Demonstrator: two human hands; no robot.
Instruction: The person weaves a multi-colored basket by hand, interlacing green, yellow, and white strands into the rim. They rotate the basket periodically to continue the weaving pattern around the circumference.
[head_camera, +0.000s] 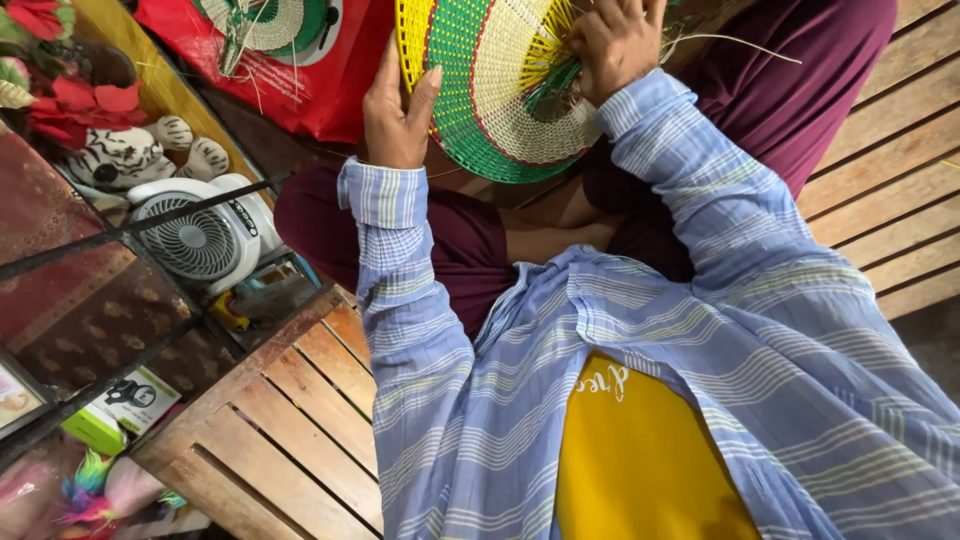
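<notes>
Looking down from the head camera, you see your own lap and a round woven mat (500, 90) in bands of yellow, green, red and cream, resting against your knees at the top of the frame. Your left hand (397, 115) lies flat on the mat's green and yellow rim, fingers spread wide and thumb up along the edge, bracing it rather than gripping. Your right hand (618, 42) sits on the unfinished side, fingers curled narrow around loose weaving strands (735, 42) that fan out from the mat's edge. You sit on a slatted wooden platform (290, 440). To your left stand a small white fan (200, 240), a striped plush tiger (130, 152) and a red bag (310, 90) carrying another woven piece (265, 22).
</notes>
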